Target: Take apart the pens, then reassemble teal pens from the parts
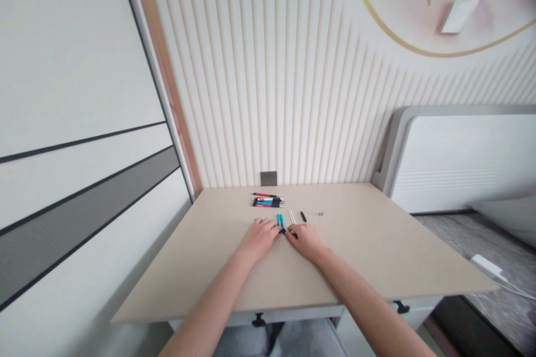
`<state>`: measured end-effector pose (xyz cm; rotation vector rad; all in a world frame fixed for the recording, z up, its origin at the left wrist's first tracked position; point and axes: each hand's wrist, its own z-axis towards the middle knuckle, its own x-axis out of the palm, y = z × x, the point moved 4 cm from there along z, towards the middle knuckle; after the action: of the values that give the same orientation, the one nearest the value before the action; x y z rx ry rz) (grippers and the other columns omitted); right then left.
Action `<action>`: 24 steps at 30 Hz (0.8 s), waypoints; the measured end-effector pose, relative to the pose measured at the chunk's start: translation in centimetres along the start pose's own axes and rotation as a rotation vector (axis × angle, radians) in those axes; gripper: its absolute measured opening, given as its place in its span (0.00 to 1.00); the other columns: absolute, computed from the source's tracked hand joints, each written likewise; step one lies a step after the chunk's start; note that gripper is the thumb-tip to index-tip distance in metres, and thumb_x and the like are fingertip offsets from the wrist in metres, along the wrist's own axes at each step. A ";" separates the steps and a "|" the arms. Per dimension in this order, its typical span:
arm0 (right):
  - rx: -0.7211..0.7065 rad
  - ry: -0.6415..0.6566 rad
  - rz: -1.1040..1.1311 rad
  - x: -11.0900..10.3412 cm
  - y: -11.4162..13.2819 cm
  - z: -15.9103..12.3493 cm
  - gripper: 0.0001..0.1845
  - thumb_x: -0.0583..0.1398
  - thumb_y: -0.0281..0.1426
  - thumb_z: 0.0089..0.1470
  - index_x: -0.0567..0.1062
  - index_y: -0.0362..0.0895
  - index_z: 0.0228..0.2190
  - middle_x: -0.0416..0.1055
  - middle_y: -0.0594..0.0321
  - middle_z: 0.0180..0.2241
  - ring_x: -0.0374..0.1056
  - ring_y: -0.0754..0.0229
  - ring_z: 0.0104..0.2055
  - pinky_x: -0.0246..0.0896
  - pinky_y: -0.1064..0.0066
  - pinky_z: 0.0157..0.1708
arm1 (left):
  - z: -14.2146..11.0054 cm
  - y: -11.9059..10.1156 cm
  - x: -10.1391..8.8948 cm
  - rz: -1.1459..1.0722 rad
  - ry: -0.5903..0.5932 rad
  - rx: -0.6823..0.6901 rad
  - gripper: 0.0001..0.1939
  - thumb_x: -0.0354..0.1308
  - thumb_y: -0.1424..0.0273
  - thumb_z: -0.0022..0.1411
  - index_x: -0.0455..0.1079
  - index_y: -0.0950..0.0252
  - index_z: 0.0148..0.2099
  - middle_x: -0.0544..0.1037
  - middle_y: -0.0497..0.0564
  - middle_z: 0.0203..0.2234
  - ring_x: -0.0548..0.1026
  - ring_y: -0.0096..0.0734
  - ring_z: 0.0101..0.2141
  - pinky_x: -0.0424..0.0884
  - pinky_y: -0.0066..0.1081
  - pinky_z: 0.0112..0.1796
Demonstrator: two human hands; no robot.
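On the desk, my left hand (262, 235) lies palm down with its fingers stretched out, its index finger and thumb beside two blue pen barrels (280, 218). My right hand (309, 241) is just to the right, fingers curled around a small black pen part (295, 235). Another dark piece (282, 231) sits between the two hands at the lower end of the barrels; its exact kind is too small to tell. Beyond my right hand are two thin white sticks like refills (292, 216), a black grip-like piece (303, 216) and tiny metallic bits (320, 213).
Several pens (267, 202) lie in a pile farther back, with a red and black pen (264, 195) behind them. A dark socket (268, 178) is on the ribbed wall. A wardrobe stands left; a bed headboard (460, 162) is at right. A white charger (486, 264) lies beyond the desk's right edge.
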<state>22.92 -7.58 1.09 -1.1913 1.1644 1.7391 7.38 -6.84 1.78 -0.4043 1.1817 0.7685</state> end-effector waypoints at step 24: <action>-0.216 -0.046 0.132 -0.8 1.1 -1.2 0.18 0.49 0.39 0.64 0.77 0.47 0.39 0.78 0.60 0.36 0.72 0.59 0.36 0.56 0.73 0.34 | -0.5 -0.6 -1.4 -0.054 -0.131 0.115 0.09 0.49 0.72 0.69 0.71 0.63 0.41 0.76 0.52 0.33 0.72 0.34 0.36 0.61 0.35 0.40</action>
<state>22.56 -9.15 1.93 -1.2154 1.0688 2.0233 7.19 -8.02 2.80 -0.2851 1.0818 0.6673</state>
